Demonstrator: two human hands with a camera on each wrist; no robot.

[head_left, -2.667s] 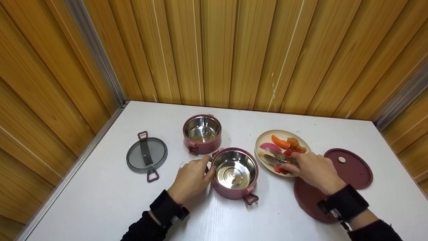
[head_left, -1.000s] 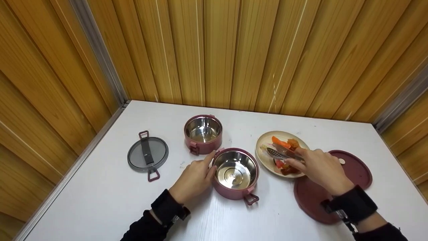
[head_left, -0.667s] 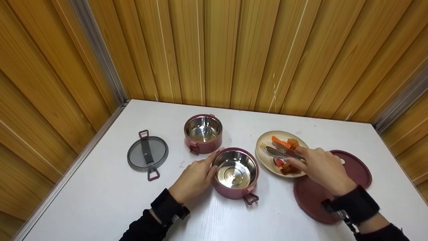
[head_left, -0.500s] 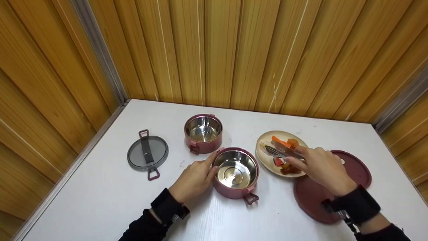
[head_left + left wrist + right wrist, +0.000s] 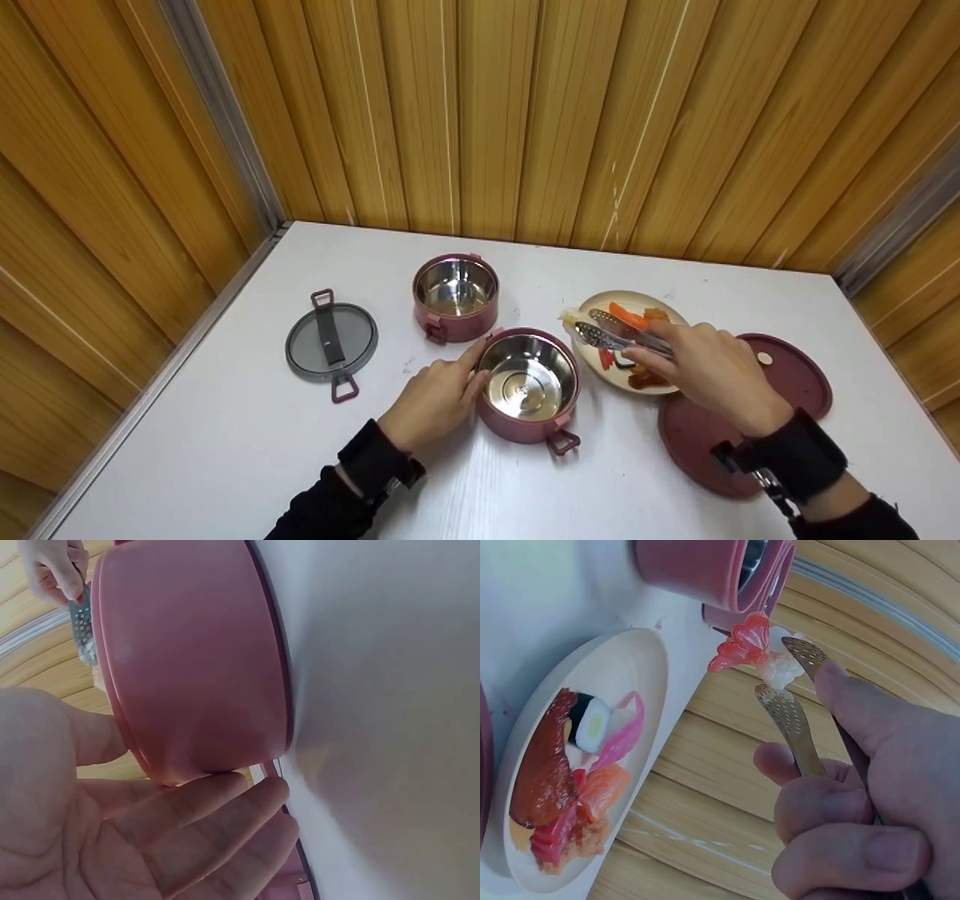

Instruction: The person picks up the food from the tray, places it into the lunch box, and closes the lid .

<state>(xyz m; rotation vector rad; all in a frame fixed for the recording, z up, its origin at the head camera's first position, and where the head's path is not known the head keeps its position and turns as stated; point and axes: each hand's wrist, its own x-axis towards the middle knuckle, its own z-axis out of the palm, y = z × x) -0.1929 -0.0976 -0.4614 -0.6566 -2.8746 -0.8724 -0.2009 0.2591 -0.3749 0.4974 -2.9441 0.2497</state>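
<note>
My left hand (image 5: 433,401) grips the near pink lunch box bowl (image 5: 517,433) from its left side, thumb at the rim; in the left wrist view the other fingers lie along its outer wall. Steel is visible inside the bowl, with no food in it. With my right hand (image 5: 716,379) I hold perforated metal tongs (image 5: 598,336) over the left edge of the beige plate (image 5: 596,301). Between the tong tips hangs a red-and-white, shrimp-like piece of food (image 5: 751,643). Several other foods remain on the plate, including an orange slice (image 5: 628,316) and a sushi roll (image 5: 592,724).
Behind the near bowl stands a second pink bowl (image 5: 457,328) with a steel inside. A grey lid (image 5: 352,337) with a handle lies to the left. Two dark red lids (image 5: 802,375) overlap on the right, partly under my right wrist. Wood-look panels border the white table (image 5: 225,450).
My right hand has lifted the tongs from the plate and moved them left, nearer the near bowl, with the food piece between the tips. My left hand stays on that bowl.
</note>
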